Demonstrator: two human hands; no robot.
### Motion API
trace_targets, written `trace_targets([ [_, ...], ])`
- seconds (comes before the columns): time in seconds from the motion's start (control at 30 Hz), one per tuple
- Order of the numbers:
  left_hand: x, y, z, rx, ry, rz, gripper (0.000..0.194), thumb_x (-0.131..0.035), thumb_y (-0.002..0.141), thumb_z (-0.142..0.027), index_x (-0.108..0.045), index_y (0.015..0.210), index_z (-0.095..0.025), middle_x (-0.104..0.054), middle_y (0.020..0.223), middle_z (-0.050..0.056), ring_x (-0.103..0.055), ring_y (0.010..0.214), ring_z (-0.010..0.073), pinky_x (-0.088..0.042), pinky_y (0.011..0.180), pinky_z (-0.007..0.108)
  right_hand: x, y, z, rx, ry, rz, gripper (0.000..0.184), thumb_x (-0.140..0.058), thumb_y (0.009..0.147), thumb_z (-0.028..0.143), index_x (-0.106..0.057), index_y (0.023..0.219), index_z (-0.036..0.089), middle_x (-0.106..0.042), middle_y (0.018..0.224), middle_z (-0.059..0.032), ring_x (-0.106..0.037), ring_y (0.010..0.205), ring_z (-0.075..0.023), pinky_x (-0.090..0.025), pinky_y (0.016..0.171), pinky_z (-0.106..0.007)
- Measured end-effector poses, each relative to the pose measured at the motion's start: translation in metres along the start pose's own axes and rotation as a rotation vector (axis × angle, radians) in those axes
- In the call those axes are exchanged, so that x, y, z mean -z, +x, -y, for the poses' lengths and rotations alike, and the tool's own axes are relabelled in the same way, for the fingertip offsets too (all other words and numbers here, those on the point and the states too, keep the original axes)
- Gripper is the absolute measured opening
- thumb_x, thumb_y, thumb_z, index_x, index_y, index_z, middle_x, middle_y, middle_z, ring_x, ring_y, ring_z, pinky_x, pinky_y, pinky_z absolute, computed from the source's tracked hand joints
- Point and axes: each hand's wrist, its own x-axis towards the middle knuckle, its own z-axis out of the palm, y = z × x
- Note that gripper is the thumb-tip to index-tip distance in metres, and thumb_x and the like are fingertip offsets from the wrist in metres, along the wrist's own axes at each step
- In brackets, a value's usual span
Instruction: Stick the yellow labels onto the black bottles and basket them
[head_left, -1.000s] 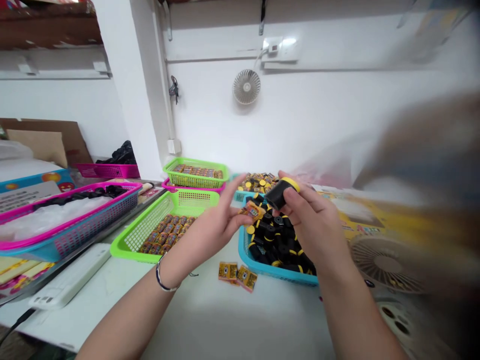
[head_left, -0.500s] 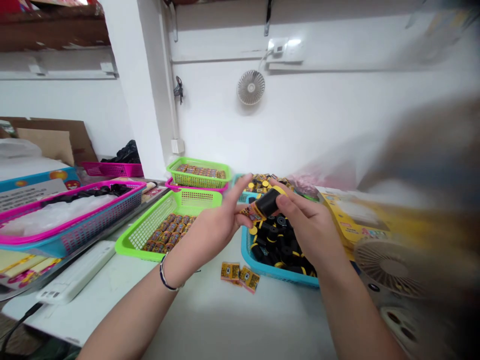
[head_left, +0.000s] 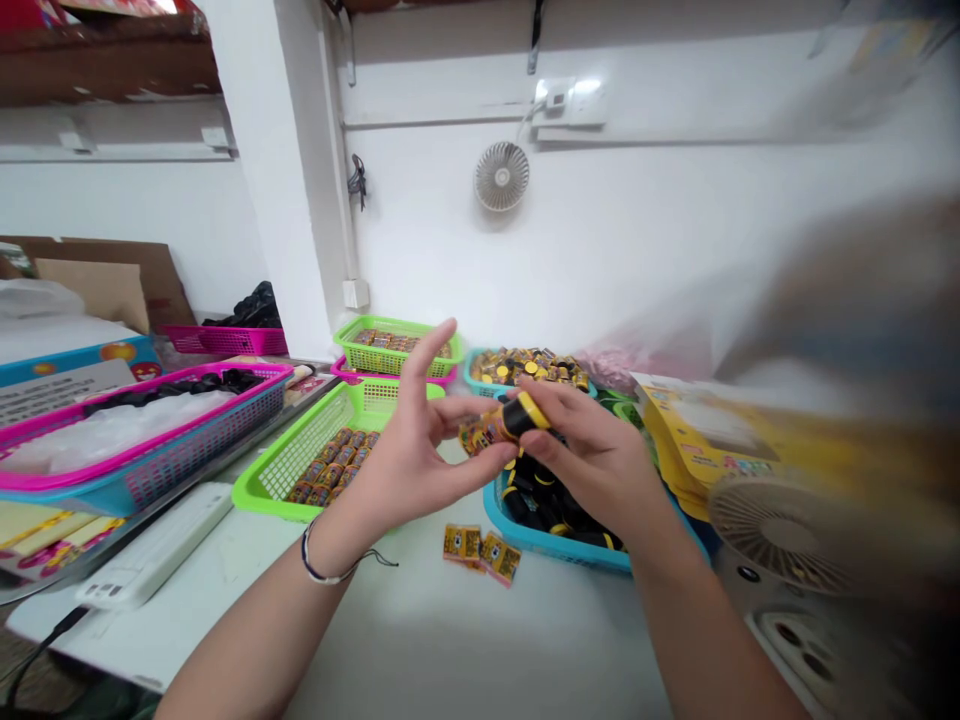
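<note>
Black-and-yellow tube (head_left: pixel 517 420) is tilted up near the blue basket's (head_left: pixel 551 546) left edge, your right hand (head_left: pixel 592 450) pinching its yellow end. Your left hand's (head_left: pixel 420 450) spread wide around the patterned label (head_left: pixel 484 432); print's too small to read, tbh.

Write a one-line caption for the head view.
Left hand and right hand hold a black cylinder, partly in a printed sleeve, near a blue basket.

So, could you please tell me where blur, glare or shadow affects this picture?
In the head view, heavy blur smears the brown-grey shape at right; glare whitens the rectangular white wall plate; a soft shadow sits below the round pale wall fan; print on the yellow-ended black cylinder is unreadable.
</note>
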Motion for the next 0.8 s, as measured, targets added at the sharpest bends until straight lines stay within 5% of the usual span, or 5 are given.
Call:
trace_targets([
  [0.13,-0.001,0.000,-0.001,0.024,0.038,-0.001,0.102,-0.076,0.080,-0.019,-0.006,0.152,-0.036,-0.074,0.101,0.005,-0.074,0.095,0.0222,-0.060,0.092,0.041,0.000,-0.001,0.003,0.166,-0.049,0.050,0.034,-0.062,0.091,0.034,-0.067,0.124,0.033,-0.066,0.120,-0.0049,-0.065,0.108,-0.0192,-0.056,0.090,-0.031],
  [0.33,-0.003,0.000,0.003,0.006,0.029,-0.080,0.102,-0.080,0.075,-0.019,-0.014,0.151,-0.036,-0.075,0.100,0.005,-0.072,0.103,0.0258,-0.059,0.097,0.045,-0.004,-0.004,0.003,0.161,0.062,-0.008,0.040,-0.066,0.089,0.023,-0.065,0.126,0.037,-0.069,0.117,-0.0038,-0.064,0.108,-0.0206,-0.053,0.095,-0.037],
  [0.53,0.001,0.001,0.003,0.067,-0.181,0.098,0.110,-0.080,0.076,-0.019,-0.003,0.151,-0.040,-0.076,0.100,0.003,-0.075,0.094,0.0260,-0.064,0.088,0.044,-0.001,-0.002,-0.008,0.151,0.349,0.118,0.039,-0.067,0.089,0.026,-0.065,0.124,0.043,-0.072,0.112,-0.0001,-0.063,0.111,-0.0196,-0.052,0.097,-0.038],
  [0.7,0.000,0.001,0.010,0.011,-0.038,0.005,0.099,-0.079,0.077,-0.016,-0.013,0.148,-0.036,-0.074,0.102,0.004,-0.074,0.097,0.0241,-0.062,0.090,0.041,-0.001,0.000,-0.002,-0.095,0.382,0.075,0.030,-0.069,0.086,0.034,-0.071,0.116,0.032,-0.071,0.117,-0.0046,-0.067,0.104,-0.0207,-0.057,0.087,-0.036],
  [0.8,-0.001,0.000,0.016,-0.143,0.207,-0.099,0.089,-0.079,0.076,-0.017,-0.025,0.144,-0.034,-0.065,0.121,0.007,-0.072,0.102,0.0235,-0.059,0.095,0.042,-0.003,0.001,0.004,-0.306,0.343,0.024,0.037,-0.074,0.081,0.040,-0.072,0.115,0.025,-0.074,0.096,-0.0054,-0.069,0.082,-0.0177,-0.060,0.072,-0.031],
])
